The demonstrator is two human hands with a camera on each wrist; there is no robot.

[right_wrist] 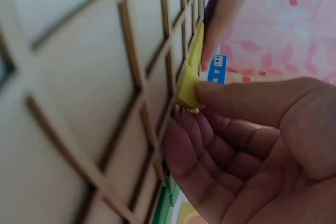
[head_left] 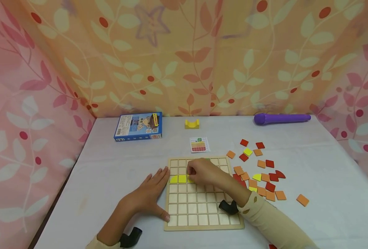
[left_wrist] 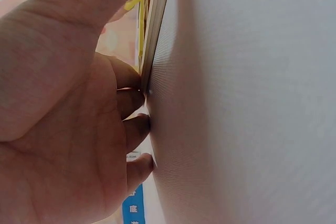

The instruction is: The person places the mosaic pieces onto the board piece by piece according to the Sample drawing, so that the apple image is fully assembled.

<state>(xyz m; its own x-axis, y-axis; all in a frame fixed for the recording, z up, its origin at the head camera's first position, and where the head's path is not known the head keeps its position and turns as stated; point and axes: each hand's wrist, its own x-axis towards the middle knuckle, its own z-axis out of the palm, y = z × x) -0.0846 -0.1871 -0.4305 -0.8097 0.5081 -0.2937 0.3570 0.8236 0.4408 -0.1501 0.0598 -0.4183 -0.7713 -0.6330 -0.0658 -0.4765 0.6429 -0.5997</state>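
A wooden grid board [head_left: 204,228] lies on the white-covered table. My right hand [head_left: 207,173] is over its upper middle and pinches a yellow tile [right_wrist: 189,90] between thumb and fingers at the row of yellow. To the left in that row sit a yellow quarter-round tile [head_left: 173,179] and a yellow square tile [head_left: 182,178]. Green [right_wrist: 165,198] shows in a cell beyond the right hand, mostly covered in the head view. My left hand [head_left: 147,195] rests flat with spread fingers along the board's left edge, thumb near the lower corner.
Several loose red, orange and yellow tiles [head_left: 270,196] are scattered right of the board. A small picture card [head_left: 199,144] lies behind it. Farther back are a blue box [head_left: 138,126], a yellow stand [head_left: 192,124] and a purple microphone [head_left: 281,119]. Patterned curtains [head_left: 202,69] enclose the table.
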